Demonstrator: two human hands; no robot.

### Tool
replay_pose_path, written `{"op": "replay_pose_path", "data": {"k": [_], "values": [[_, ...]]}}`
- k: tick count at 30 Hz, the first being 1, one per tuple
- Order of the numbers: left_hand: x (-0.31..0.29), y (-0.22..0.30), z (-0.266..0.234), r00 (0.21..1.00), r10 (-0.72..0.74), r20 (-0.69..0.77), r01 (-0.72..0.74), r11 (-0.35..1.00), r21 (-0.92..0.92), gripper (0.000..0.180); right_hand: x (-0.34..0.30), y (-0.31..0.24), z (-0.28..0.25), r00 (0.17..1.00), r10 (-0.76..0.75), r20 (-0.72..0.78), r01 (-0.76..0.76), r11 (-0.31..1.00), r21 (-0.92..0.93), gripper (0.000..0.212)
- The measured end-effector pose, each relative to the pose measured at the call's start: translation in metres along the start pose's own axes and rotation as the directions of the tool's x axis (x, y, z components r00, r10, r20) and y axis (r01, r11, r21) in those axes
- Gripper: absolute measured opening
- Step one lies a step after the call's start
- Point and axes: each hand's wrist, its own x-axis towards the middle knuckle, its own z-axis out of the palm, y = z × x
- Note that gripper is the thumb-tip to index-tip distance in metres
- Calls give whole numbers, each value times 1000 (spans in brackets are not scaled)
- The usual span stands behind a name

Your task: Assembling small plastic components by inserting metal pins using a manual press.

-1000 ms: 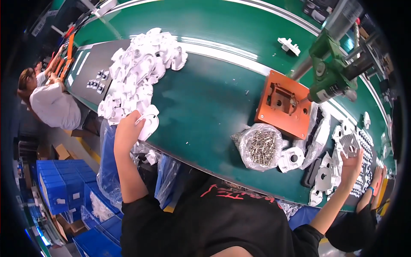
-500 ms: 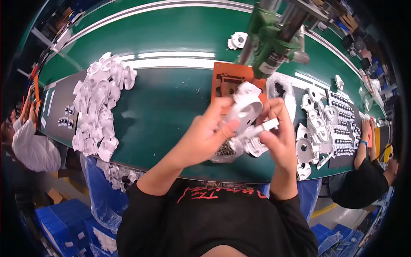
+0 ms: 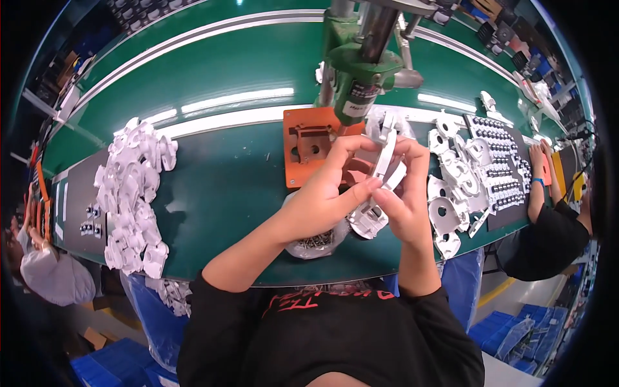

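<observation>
My left hand and my right hand both grip white plastic housing pieces, brought together in front of my chest. The pieces are turned edge-on, and my thumbs nearly meet at their lower end. Fingers cover part of them, so I cannot tell how they fit together. Just beneath lies another white molded part, beside a clear plastic bag of screws. Behind my left hand sits an orange fixture block with a shaped recess, under a green press.
White parts are heaped on the left, and more white parts lie right, beside rows of small black-and-silver pieces. A clear bag stands behind my right hand. Co-workers sit at both sides; blue crates stand below.
The two white pieces, held apart at different angles before, are now together and edge-on. My view has shifted, so the bench and press appear further left.
</observation>
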Motion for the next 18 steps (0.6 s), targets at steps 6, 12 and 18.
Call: {"op": "replay_pose_path", "data": {"k": [6,12,18], "values": [[4,8,-2,994,-52,93,47,998,47,38,7,1,-25,981,-43,-191,35,998,-46,69],[5,7,-1,999,-2,52,-5,993,120,40,13,9,-3,965,-97,-245,66,989,-132,72],[1,9,-11,998,59,12,-60,983,175,38,20,10,-7,977,-54,-205,40,997,-72,64]]}}
